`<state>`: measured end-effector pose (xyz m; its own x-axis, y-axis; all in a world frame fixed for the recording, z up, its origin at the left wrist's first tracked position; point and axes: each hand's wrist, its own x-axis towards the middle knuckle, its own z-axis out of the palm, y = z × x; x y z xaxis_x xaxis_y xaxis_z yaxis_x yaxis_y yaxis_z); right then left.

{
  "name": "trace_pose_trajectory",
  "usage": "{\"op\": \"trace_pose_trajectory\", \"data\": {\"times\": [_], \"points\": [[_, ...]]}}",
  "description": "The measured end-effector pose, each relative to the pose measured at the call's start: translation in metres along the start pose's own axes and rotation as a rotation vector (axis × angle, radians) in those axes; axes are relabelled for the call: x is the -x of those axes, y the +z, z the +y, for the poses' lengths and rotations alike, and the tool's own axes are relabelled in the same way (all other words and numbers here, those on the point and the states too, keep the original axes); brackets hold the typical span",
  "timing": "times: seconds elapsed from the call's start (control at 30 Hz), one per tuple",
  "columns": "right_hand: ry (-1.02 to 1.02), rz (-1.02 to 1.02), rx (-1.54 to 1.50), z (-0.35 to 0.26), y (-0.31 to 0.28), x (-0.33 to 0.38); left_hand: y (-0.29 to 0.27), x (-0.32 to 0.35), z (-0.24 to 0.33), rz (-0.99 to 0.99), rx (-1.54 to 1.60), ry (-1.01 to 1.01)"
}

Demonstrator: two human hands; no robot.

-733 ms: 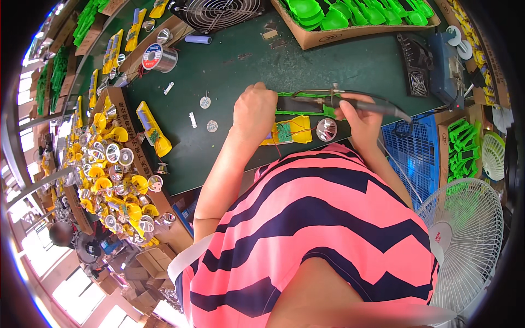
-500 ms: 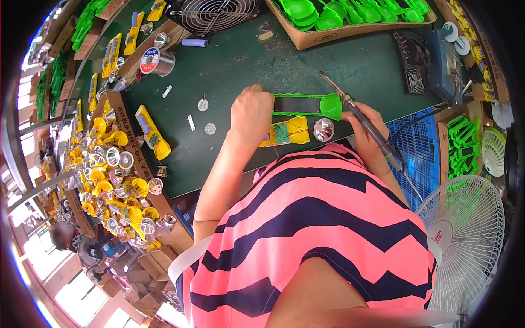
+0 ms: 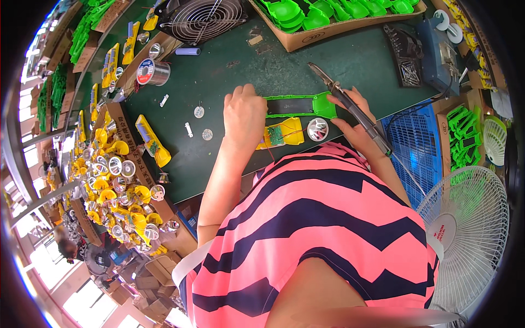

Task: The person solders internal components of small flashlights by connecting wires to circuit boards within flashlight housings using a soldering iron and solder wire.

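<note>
My left hand (image 3: 244, 113) is closed round the left end of a green plastic casing (image 3: 324, 105) with a dark strip along its inside. At the casing's right end is my right hand (image 3: 358, 112), thumb and forefinger either side of that end. Across this hand lies a soldering iron (image 3: 358, 116), held with its tip pointing up and left, away from me. Just below the casing, nearest my body, lies a yellow lamp housing (image 3: 296, 131) with a small green circuit board and thin red wires. A silvery reflector cup (image 3: 318, 129) sits beside it.
A solder spool (image 3: 153, 72), a second yellow housing (image 3: 154, 143) and small round discs (image 3: 207, 134) lie leftward. Beyond stand a fan with a round grille (image 3: 206, 21) and a carton of green shells (image 3: 314, 37). A blue soldering station (image 3: 439, 60) is at right; yellow reflector assemblies (image 3: 123, 186) heap at left.
My right hand has come in to the casing's right end, and the iron's tip has shifted slightly up and left. The whole view has moved a little. My left hand keeps its grip.
</note>
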<state>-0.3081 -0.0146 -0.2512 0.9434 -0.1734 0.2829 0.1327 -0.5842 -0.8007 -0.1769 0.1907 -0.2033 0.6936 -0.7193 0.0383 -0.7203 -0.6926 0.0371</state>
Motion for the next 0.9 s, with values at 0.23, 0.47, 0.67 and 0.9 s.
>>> {"op": "trace_pose_trajectory", "data": {"times": [0.23, 0.47, 0.67, 0.9], "points": [[0.038, -0.015, -0.021, -0.003, -0.003, -0.003, -0.024, 0.019, 0.023, 0.033, 0.227, 0.292], [-0.045, 0.003, -0.021, -0.001, 0.000, -0.010, 0.015, 0.032, 0.025, 0.146, 0.417, 0.170], [0.041, -0.100, -0.110, 0.004, 0.010, -0.029, 0.026, 0.029, 0.032, 0.324, 0.463, 0.090], [0.006, -0.227, -0.273, -0.005, 0.013, -0.041, 0.030, 0.015, 0.031, 0.208, 0.312, -0.129]]}}
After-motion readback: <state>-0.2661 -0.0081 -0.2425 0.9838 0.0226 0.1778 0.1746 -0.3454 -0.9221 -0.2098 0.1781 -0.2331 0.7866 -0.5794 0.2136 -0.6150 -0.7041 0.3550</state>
